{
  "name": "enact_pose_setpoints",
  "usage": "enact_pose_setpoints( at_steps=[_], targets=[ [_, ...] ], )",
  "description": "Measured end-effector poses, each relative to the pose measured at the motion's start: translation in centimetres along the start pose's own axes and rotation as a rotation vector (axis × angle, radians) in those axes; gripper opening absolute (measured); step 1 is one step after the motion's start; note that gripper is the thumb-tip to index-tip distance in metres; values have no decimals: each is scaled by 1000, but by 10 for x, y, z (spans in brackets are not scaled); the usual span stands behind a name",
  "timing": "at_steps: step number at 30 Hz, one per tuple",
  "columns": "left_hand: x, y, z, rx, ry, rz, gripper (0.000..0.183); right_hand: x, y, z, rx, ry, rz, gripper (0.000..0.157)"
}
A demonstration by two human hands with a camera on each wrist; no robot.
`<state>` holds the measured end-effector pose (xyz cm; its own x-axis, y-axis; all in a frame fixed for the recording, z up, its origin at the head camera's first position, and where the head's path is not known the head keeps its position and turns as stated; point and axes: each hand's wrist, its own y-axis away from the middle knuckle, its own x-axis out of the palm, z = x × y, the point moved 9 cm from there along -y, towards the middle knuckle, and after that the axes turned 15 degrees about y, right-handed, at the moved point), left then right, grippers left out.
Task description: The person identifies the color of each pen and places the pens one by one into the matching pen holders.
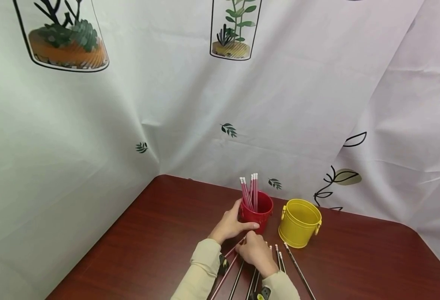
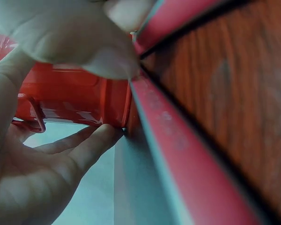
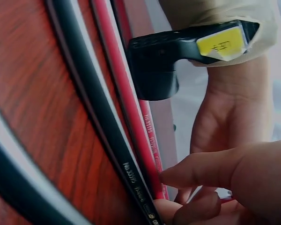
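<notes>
"What's behind that reddish-brown table?"

"A pale cloth backdrop printed with leaf sprigs and plants in jars."

"And the left hand?"

"Gripping the red bucket, thumb and fingers round its wall. Eraser-tipped pink pencils stand inside."

"The right?"

"The right hand, close by, pinches a pink pencil lying on the table, just in front of that bucket. Black pencils lie alongside; a yellow bucket stands beside the red one."

Pink pencils stand, white ends up, in a red bucket.
</notes>
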<state>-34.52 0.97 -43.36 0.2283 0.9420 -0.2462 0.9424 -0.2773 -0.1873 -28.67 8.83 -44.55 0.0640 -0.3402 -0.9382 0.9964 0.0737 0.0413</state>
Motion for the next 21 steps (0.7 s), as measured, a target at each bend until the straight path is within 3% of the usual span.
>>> enact_pose_setpoints(
  at_steps=[12, 21],
  targets=[
    [0, 1, -1, -8, 15, 1, 92, 2, 0, -4, 75, 67, -27, 26],
    [0, 1, -2, -2, 9, -1, 89, 4, 1, -5, 86, 27, -48, 30]
  ],
)
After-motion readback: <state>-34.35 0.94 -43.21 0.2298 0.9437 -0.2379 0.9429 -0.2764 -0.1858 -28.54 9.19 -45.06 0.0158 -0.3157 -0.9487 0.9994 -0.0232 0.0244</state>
